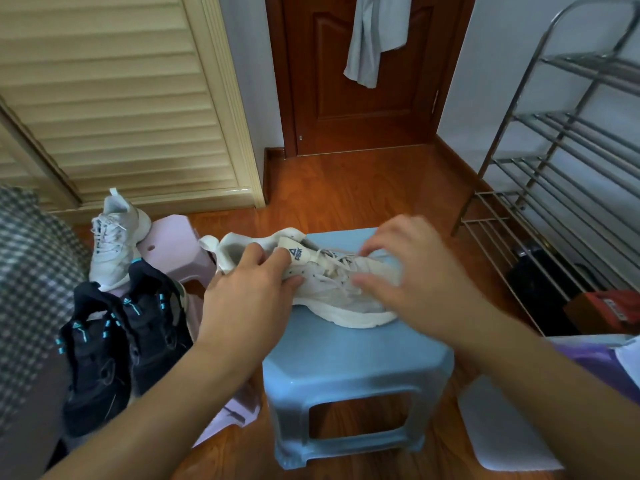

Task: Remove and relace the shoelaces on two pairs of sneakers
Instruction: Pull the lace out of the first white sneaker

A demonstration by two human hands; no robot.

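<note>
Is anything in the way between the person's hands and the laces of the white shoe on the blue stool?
Nothing visible is. The white sneaker lies on the blue stool. The left hand holds it near the tongue, and the right hand is already at the laces, fingers curled over them.

A white sneaker [332,285] sits on a pale blue stool [353,362] beside black-and-teal sneakers [117,344] and grey checked fabric [31,271].

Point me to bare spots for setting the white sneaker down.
Free: the near half of the blue stool, in front of the white sneaker; the wood floor between the stool, the door and the metal rack. Crowded: the left side, with the black sneakers, the second white sneaker and the pink stool.
</note>
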